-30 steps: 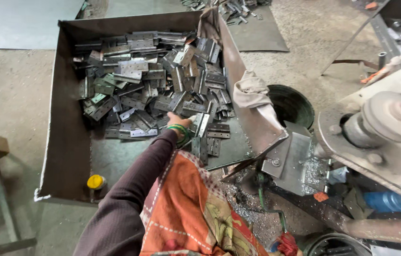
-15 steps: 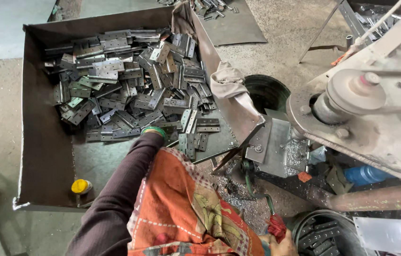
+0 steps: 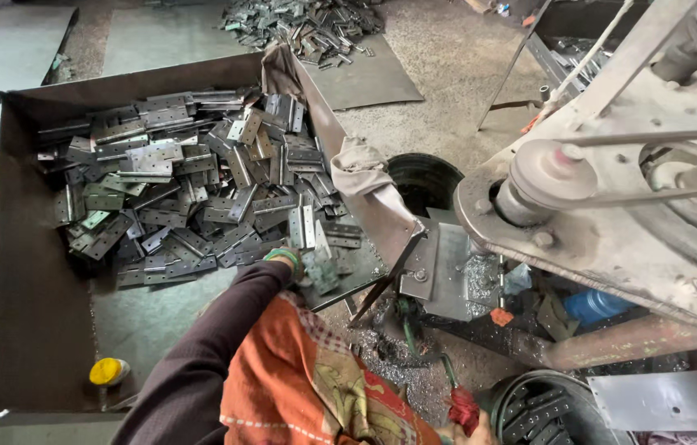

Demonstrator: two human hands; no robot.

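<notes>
A large rusty metal tray (image 3: 35,330) holds a heap of several grey metal hinges (image 3: 192,189). My left hand (image 3: 289,260), in a green glove at the end of a dark sleeve, reaches into the tray's near right corner. It is closed on a few hinges (image 3: 320,269) at the edge of the heap. My right hand (image 3: 457,434) shows only as a sliver at the bottom edge, wrapped around the red-wrapped handle (image 3: 462,407) of a thin metal lever. An orange patterned cloth (image 3: 307,387) covers my lap.
A press machine with a pulley wheel (image 3: 546,177) and belts fills the right side. Below it are a black bucket (image 3: 427,177), a blue bottle (image 3: 591,305) and a round bin of hinges (image 3: 542,412). A yellow-capped bottle (image 3: 108,372) lies in the tray. More hinges (image 3: 307,25) are piled on the floor behind.
My left hand stayed at the near right edge of the heap and closed on a few hinges. My head tilted, bringing the machine and the red handle further into view.
</notes>
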